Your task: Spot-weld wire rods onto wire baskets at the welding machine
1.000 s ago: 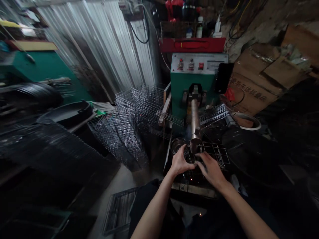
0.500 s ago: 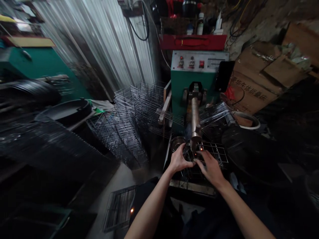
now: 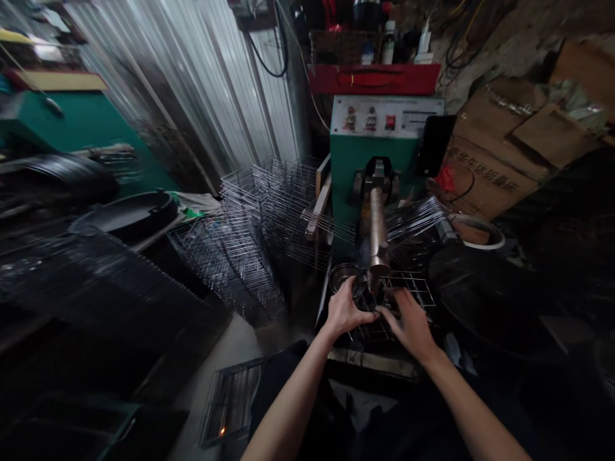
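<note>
The left hand (image 3: 343, 312) and right hand (image 3: 410, 326) curve close together, fingers spread, over a flat grid of thin silver steel wire (image 3: 408, 286), likely light and stiff, under a round bronze-coloured welder arm (image 3: 378, 234); whether they pinch it is hidden; its outer wires seem the surest hold.

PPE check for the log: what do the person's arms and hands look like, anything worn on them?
The left hand and right hand are bare: no gloves, and no watch or bracelet shows. The left forearm and right forearm are bare too, with no sleeves on them. Dark clothing shows beneath the arms, too dim to tell its kind.
</note>
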### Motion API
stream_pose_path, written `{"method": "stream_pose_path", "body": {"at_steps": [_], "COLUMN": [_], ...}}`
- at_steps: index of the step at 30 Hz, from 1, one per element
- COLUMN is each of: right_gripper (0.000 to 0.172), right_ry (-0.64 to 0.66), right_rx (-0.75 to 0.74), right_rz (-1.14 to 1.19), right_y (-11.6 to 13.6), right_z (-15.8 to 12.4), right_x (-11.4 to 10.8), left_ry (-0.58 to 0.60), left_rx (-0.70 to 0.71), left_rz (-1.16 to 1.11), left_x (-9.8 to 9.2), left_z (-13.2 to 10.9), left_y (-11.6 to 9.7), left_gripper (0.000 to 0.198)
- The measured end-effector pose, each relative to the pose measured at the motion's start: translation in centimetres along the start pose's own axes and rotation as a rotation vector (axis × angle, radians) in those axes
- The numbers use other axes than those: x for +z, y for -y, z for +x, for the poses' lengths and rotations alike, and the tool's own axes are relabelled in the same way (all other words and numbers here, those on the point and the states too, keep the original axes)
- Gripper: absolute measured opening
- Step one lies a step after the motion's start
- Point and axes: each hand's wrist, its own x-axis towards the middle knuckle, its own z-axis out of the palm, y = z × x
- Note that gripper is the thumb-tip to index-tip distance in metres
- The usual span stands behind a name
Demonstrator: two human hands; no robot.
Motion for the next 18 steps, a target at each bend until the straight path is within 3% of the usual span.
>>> {"method": "stream_pose_path", "body": {"at_steps": [6, 11, 18], "right_gripper": [0.015, 0.024, 0.027], "right_ry": [0.015, 0.042, 0.041], "right_rx": [-0.026, -0.017, -0.013], "right_rz": [-0.168, -0.247, -0.205], "right_y": [-1.3, -3.0, -3.0], "right_z": [0.6, 1.6, 2.0], "right_x": [-0.3, -0.2, -0.2], "left_ry": [0.029, 0.009, 0.004], "left_rx": [0.025, -0.005, 0.01], "left_rz": [0.005, -0.028, -0.004], "left_x": [-0.4, -0.4, -0.8], "left_z": [1.7, 2.8, 3.3], "left_y": [0.9, 1.8, 1.6], "left_gripper": [0.104, 0.105, 0.108]}}
